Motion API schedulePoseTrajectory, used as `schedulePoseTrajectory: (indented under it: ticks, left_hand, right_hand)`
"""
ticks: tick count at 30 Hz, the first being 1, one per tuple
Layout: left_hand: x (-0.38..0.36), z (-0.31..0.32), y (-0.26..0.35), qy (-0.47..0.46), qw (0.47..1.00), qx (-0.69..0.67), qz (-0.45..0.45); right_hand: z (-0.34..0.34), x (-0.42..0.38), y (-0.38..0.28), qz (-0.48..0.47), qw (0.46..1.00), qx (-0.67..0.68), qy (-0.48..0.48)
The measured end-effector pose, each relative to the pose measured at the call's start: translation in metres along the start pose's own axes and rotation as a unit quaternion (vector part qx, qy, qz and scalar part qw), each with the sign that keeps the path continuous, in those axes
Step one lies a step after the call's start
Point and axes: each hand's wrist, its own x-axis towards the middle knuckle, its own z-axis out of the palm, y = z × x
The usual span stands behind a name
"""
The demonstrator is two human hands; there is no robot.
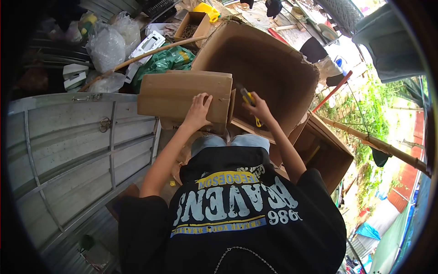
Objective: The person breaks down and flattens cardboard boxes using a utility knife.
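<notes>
My left hand [198, 112] lies on the side of a closed brown cardboard box [169, 93], its fingers spread and the thumb apart. In my right hand [258, 109] is a yellow and black box cutter [248, 97], fingers closed round the handle. The cutter's tip points up and left, near the right end of the box, and looks blurred. A yellow end of the handle shows below the fist. Directly beyond my hands stands a large open cardboard box [295, 58] with worn, uneven edges.
Another open carton [326, 150] stands to the right. A metal-framed panel [68, 150] fills the left side. Clear plastic bags [107, 43], a green plastic sack [162, 64] and a long wooden stick [137, 58] lie at the upper left. A bamboo pole [378, 144] crosses the right.
</notes>
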Motion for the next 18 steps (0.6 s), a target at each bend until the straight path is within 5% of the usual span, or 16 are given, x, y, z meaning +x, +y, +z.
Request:
schedulePoseTrajectory:
  ticks: [3,12,16,18]
  left_hand:
    - [0.004,0.005,0.012,-0.042,0.993,0.109,-0.032]
    - [0.003,0.004,0.006,-0.048,0.987,0.154,-0.006]
    - [0.009,0.003,0.005,-0.089,0.981,0.175,0.01]
    - [0.008,0.003,0.003,-0.098,0.978,0.184,0.014]
  right_hand:
    - [0.007,-0.022,0.011,-0.055,0.995,-0.084,-0.011]
    - [0.01,0.003,-0.02,-0.202,0.907,-0.369,0.023]
    - [0.01,0.018,-0.042,-0.25,0.857,-0.45,-0.009]
    - [0.005,0.027,-0.054,-0.238,0.835,-0.479,-0.128]
